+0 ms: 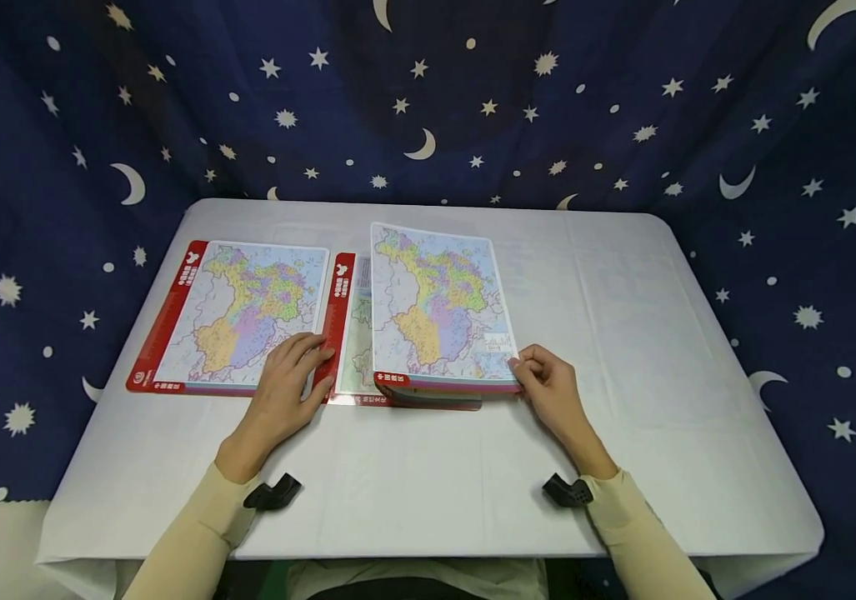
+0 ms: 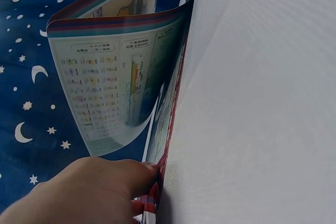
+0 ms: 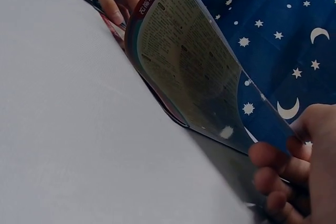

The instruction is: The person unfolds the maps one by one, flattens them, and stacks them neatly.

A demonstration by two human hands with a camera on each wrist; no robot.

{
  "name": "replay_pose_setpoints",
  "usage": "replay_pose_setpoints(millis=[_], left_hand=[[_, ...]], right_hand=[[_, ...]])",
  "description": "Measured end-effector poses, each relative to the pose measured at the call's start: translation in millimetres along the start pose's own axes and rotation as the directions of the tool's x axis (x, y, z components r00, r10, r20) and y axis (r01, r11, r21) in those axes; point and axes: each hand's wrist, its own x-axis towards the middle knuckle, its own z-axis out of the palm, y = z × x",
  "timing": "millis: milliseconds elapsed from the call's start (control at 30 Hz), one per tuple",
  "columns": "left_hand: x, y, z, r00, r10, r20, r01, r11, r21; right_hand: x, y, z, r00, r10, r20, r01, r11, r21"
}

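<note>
Two flat map sheets with red borders and coloured maps lie side by side on the table. My left hand [image 1: 287,387] rests at the inner edge of the left map sheet [image 1: 247,312], its fingers over the red strip [image 1: 336,317] of the other one. In the left wrist view, the thumb [image 2: 139,176] presses that red edge. The top leaf [image 1: 443,308] of the right map sheet is raised and bent over. Its lower right corner is pinched between the thumb and fingers of my right hand [image 1: 548,387]. Printed text shows on the leaf's underside [image 3: 189,51].
A white cloth [image 1: 608,333] covers the table. Behind and at both sides hangs a dark blue curtain [image 1: 473,100] with moons and stars. Black devices [image 1: 272,492] sit at both wrists, beside the pale sleeves [image 1: 198,533].
</note>
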Motion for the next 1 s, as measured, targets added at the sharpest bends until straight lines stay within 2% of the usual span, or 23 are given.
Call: replay_pose_setpoints(millis=[333,667,833,1000], left_hand=[[0.7,0.0,0.6,1.0,-0.003,0.007,0.003,1.0,-0.003],[-1.8,-0.7,1.2,1.0,0.017,-0.021,-0.018,1.0,-0.006],[-2.2,0.0,0.9,1.0,0.014,-0.015,-0.014,1.0,-0.017],[-2.1,-0.1,1.9,1.0,0.009,-0.007,-0.009,1.0,-0.014]], right_hand=[[-0.2,3,-5,1.0,0.016,-0.022,-0.016,1.0,0.013],[0.2,4,-15,0.99,0.036,-0.136,-0.036,0.999,0.002],[0.4,1,-20,0.986,0.048,-0.159,-0.05,0.999,-0.009],[1.7,28,-23,0.981,0.015,-0.193,-0.02,0.999,-0.026]])
